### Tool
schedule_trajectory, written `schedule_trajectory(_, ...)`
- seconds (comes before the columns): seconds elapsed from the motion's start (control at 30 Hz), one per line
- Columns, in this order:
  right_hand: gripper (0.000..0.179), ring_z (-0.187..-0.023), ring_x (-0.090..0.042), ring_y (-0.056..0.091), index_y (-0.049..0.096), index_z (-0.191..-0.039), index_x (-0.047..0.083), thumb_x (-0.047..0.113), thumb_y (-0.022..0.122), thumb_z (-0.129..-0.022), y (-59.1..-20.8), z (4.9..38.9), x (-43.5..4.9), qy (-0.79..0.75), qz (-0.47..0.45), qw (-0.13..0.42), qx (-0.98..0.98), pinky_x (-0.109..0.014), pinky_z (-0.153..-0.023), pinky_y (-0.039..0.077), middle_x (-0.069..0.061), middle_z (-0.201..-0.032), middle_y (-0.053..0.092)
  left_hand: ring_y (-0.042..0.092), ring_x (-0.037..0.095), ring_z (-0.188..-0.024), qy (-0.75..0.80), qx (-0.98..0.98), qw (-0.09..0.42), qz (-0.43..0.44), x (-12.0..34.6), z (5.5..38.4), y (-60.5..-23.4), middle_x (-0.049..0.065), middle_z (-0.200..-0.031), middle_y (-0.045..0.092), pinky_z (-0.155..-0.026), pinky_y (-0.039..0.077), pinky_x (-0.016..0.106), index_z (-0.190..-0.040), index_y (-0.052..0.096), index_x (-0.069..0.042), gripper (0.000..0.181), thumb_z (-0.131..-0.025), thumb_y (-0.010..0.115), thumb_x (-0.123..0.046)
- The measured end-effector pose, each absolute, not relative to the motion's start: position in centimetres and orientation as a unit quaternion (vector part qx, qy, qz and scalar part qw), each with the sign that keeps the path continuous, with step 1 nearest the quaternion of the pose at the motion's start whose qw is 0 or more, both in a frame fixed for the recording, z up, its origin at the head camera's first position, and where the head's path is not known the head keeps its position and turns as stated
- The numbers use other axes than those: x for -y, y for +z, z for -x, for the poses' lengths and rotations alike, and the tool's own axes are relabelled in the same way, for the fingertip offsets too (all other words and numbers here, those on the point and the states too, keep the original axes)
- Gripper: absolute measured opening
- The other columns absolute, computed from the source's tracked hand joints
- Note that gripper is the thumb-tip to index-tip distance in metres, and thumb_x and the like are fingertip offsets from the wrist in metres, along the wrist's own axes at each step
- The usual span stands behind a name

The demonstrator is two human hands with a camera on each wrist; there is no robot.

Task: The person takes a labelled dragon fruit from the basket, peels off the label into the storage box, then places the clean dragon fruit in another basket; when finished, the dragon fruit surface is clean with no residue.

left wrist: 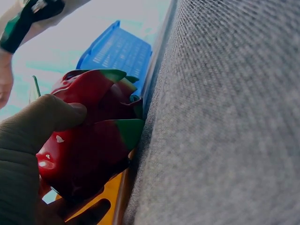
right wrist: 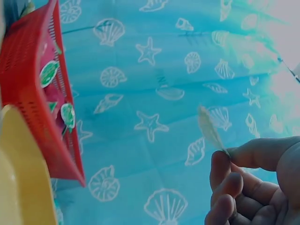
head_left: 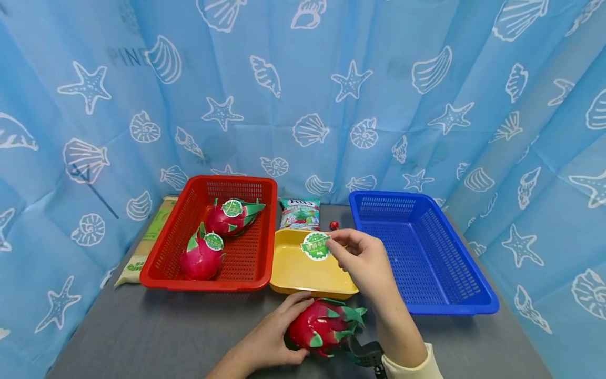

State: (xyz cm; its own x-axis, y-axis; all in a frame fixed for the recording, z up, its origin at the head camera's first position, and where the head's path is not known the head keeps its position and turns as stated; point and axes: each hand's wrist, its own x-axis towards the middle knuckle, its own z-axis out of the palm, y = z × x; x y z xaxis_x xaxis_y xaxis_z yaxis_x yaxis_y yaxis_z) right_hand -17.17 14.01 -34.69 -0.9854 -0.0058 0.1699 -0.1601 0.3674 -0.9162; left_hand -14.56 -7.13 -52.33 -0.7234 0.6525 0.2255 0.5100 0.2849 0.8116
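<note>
On the grey table, in front of the yellow tray, lies a pink dragon fruit [head_left: 316,326] with green scale tips. My left hand [head_left: 272,337] grips it from the left, thumb on the near side and fingers over the far side. Between thumb and forefinger my right hand [head_left: 364,258] pinches a round green and white sticker [head_left: 315,246], held up above the yellow tray [head_left: 303,271]. The right wrist view shows the sticker [right wrist: 209,127] nearly edge-on. Two more dragon fruits, each bearing a similar sticker, lie in the red basket [head_left: 208,285].
A blue basket [head_left: 426,247] stands at the right. Behind the yellow tray are a candy bag [head_left: 300,213] and a small red ball-like item [head_left: 334,225]. A long green and beige packet [head_left: 147,245] lies left of the red basket. A blue shell-patterned curtain [head_left: 303,105] hangs behind.
</note>
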Motion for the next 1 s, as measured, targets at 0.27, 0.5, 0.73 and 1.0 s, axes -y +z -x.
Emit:
schedule_trajectory(0.27, 0.020, -0.065, -0.028, 0.060, 0.074, -0.114, 0.006, 0.015, 0.073, -0.096, -34.2, 21.3, -11.6, 0.566, -0.075, 0.048, 0.820, -0.031, -0.059, 0.052, -0.011, -0.088, 0.073, 0.046, 0.019, -0.134, 0.477, -0.797, 0.077, -0.363, 7.2, 14.8, -52.4, -0.007, -0.158, 0.035, -0.100, 0.051, 0.037, -0.155, 0.040, -0.031, 0.090, -0.077, 0.086, -0.030)
schedule_trajectory(0.5, 0.017, -0.064, -0.023, 0.065, 0.074, -0.110, 0.006, 0.014, 0.071, -0.096, -36.0, 25.2, -9.7, 0.518, -0.088, -0.016, 0.851, -0.035, -0.064, 0.057, -0.008, -0.082, 0.072, 0.050, 0.016, -0.131, 0.468, -0.798, 0.060, -0.375, 7.2, 14.7, -52.5, -0.006, -0.157, 0.036, -0.099, 0.052, 0.035, -0.155, 0.040, -0.029, 0.090, -0.078, 0.087, -0.027)
schedule_trajectory(0.73, 0.016, -0.078, -0.029, 0.073, 0.074, -0.110, 0.006, 0.011, 0.069, -0.096, -38.6, 27.3, -8.7, 0.440, -0.100, -0.092, 0.888, -0.033, -0.063, 0.055, -0.008, -0.089, 0.074, 0.049, 0.017, -0.132, 0.468, -0.798, 0.061, -0.376, 7.1, 14.7, -52.4, -0.006, -0.157, 0.036, -0.101, 0.051, 0.037, -0.154, 0.042, -0.027, 0.089, -0.078, 0.087, -0.026)
schedule_trajectory(1.0, 0.023, -0.070, -0.022, 0.072, 0.074, -0.115, 0.004, 0.006, 0.071, -0.092, -40.2, 28.0, -8.4, 0.369, -0.121, -0.153, 0.909, -0.031, -0.061, 0.054, -0.007, -0.083, 0.074, 0.046, 0.017, -0.135, 0.476, -0.798, 0.092, -0.358, 7.3, 14.7, -52.4, -0.008, -0.158, 0.034, -0.102, 0.050, 0.037, -0.154, 0.041, -0.031, 0.088, -0.079, 0.086, -0.031)
